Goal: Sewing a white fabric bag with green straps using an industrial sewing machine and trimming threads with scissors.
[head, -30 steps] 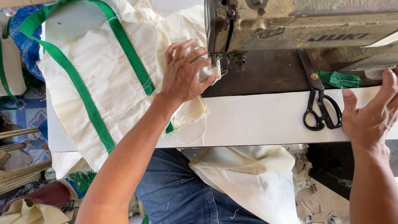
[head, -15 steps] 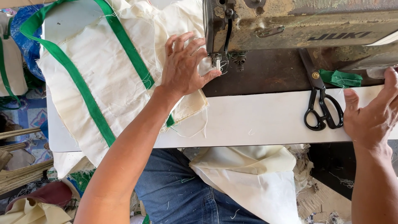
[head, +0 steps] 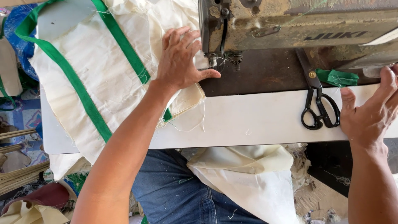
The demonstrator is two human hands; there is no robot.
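Note:
My left hand (head: 180, 58) lies flat with fingers spread on a cream cloth bag with green straps (head: 103, 83), pressing it on the table just left of the sewing machine's needle and presser foot (head: 215, 62). The thumb points at the foot. My right hand (head: 369, 112) rests at the table's front edge on the right, thumb apart, fingers reaching up to the machine's right end, where they partly leave the frame. It holds nothing that I can see.
An old sewing machine (head: 298, 25) spans the back. Black scissors (head: 317, 103) and a green strap scrap (head: 336, 77) lie on the white table (head: 248, 120) beside my right hand. More cream cloth (head: 244, 174) hangs over my lap; cluttered floor at left.
My left hand has slid a little farther back along the cloth, beside the presser foot. The right hand has stayed almost where it was.

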